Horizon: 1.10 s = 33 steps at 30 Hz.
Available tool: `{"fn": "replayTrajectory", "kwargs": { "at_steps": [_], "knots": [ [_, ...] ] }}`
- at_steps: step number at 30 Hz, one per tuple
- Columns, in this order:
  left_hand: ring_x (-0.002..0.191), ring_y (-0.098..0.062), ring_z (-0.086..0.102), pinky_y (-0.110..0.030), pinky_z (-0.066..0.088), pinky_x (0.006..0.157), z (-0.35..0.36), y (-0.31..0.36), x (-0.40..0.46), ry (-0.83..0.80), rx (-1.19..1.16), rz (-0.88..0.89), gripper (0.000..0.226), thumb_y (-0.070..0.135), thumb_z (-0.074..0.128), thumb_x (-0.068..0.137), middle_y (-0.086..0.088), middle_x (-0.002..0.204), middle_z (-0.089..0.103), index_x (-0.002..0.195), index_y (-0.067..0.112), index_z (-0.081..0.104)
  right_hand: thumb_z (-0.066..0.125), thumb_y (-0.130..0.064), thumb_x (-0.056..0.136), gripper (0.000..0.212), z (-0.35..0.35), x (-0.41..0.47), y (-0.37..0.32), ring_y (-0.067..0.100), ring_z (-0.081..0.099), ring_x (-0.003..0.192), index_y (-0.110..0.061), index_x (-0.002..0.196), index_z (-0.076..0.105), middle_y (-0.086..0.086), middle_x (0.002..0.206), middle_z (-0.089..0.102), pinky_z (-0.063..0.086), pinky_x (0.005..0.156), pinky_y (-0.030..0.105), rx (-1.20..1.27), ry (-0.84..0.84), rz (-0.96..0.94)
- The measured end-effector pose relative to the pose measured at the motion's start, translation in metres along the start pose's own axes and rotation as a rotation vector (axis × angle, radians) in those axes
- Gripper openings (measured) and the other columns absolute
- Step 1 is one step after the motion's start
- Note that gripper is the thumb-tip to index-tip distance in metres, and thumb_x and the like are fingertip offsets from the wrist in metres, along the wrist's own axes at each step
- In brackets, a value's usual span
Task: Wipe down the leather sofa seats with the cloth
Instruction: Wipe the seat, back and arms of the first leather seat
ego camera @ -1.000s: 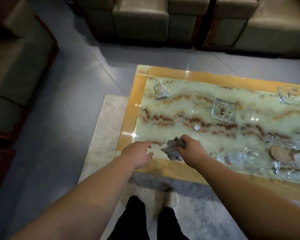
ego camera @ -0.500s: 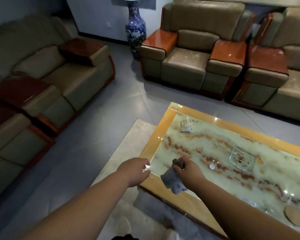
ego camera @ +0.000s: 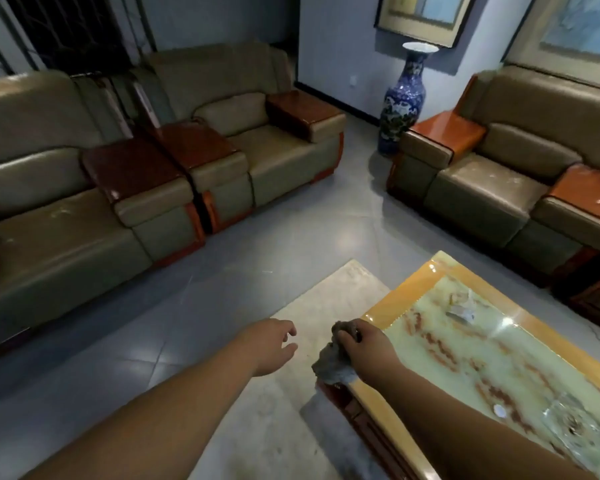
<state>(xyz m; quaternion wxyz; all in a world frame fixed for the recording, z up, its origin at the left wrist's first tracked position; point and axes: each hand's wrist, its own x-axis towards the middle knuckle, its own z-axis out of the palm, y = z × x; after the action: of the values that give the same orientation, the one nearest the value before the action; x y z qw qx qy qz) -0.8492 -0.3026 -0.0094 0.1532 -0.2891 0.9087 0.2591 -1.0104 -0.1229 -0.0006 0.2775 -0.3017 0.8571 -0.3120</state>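
Right hand (ego camera: 362,344) clamped on grey cloth (ego camera: 331,365), fingers curled over the bunched top, the rest hanging below and to the left of the knuckles, above the near corner of the table (ego camera: 392,299). Left hand (ego camera: 269,346) beside it, apart from the cloth, fingers loosely spread and holding nothing, above the rug (ego camera: 312,306). Leather sofa seats (ego camera: 66,244) well apart from both hands, across the floor.

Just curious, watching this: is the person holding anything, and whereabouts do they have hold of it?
The right hand grips a grey cloth by its bunched top; the rest hangs below. The left hand holds nothing.
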Motion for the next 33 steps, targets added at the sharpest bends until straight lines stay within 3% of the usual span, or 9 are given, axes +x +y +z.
{"fn": "replayTrajectory", "kwargs": {
  "at_steps": [3,5,11,15,20,23,29,33],
  "knots": [
    [0.122,-0.021,0.063,-0.033,0.048,0.101,-0.008,-0.064,-0.043,0.029,-0.075,-0.089,0.042,0.056,0.052,0.104,0.006,0.143,0.062,0.141,0.036,0.055,0.062,-0.030,0.102,0.021,0.046,-0.002,-0.048,0.006,0.056,0.075,-0.038,0.082,0.057,-0.018,0.078,0.060,0.036,0.061,0.014,-0.030,-0.057,-0.055],
    [0.121,-0.021,0.063,-0.033,0.046,0.098,-0.014,-0.109,-0.075,0.060,-0.079,-0.140,0.042,0.055,0.051,0.104,0.005,0.141,0.063,0.140,0.034,0.055,0.061,-0.031,0.102,0.015,0.080,-0.003,-0.081,0.002,0.056,0.076,-0.036,0.087,0.062,-0.015,0.081,0.064,0.039,0.065,0.019,-0.044,-0.120,-0.083],
    [0.105,-0.024,0.064,-0.033,0.046,0.083,-0.017,-0.235,-0.173,0.165,-0.162,-0.348,0.026,0.047,0.047,0.105,-0.003,0.124,0.069,0.116,0.028,0.061,0.061,-0.031,0.099,0.013,0.190,-0.013,-0.175,0.010,0.060,0.071,-0.026,0.086,0.063,-0.005,0.077,0.067,0.044,0.062,0.021,-0.119,-0.289,-0.187],
    [0.115,-0.023,0.064,-0.034,0.050,0.094,-0.008,-0.302,-0.239,0.245,-0.239,-0.487,0.038,0.046,0.051,0.103,0.000,0.135,0.066,0.136,0.029,0.061,0.060,-0.035,0.097,0.016,0.262,-0.022,-0.225,0.011,0.062,0.068,-0.025,0.085,0.064,-0.005,0.076,0.068,0.044,0.056,0.023,-0.174,-0.359,-0.247],
    [0.122,-0.020,0.063,-0.032,0.048,0.102,0.011,-0.362,-0.316,0.338,-0.285,-0.639,0.038,0.049,0.053,0.102,0.005,0.132,0.067,0.134,0.031,0.061,0.060,-0.036,0.098,0.015,0.345,-0.037,-0.279,0.015,0.067,0.080,-0.025,0.102,0.069,-0.003,0.091,0.071,0.050,0.064,0.028,-0.212,-0.489,-0.306],
    [0.130,-0.017,0.059,-0.033,0.047,0.109,0.022,-0.386,-0.354,0.388,-0.329,-0.728,0.043,0.051,0.054,0.103,0.008,0.137,0.064,0.140,0.032,0.060,0.059,-0.034,0.099,0.015,0.388,-0.049,-0.306,0.015,0.067,0.077,-0.026,0.090,0.068,-0.003,0.085,0.071,0.053,0.066,0.030,-0.246,-0.547,-0.400],
    [0.122,-0.012,0.061,-0.027,0.046,0.101,0.047,-0.422,-0.409,0.417,-0.429,-0.913,0.037,0.054,0.054,0.101,0.014,0.128,0.066,0.133,0.036,0.060,0.059,-0.032,0.102,0.025,0.460,-0.072,-0.356,0.013,0.054,0.065,-0.022,0.080,0.052,-0.002,0.071,0.054,0.042,0.062,0.027,-0.339,-0.661,-0.545],
    [0.119,-0.014,0.064,-0.029,0.050,0.101,0.055,-0.448,-0.426,0.412,-0.473,-1.018,0.037,0.053,0.056,0.100,0.011,0.126,0.068,0.131,0.034,0.062,0.057,-0.038,0.104,0.022,0.505,-0.078,-0.392,0.002,0.051,0.070,-0.027,0.086,0.051,-0.010,0.077,0.053,0.035,0.056,0.014,-0.410,-0.751,-0.580]
  ]
}}
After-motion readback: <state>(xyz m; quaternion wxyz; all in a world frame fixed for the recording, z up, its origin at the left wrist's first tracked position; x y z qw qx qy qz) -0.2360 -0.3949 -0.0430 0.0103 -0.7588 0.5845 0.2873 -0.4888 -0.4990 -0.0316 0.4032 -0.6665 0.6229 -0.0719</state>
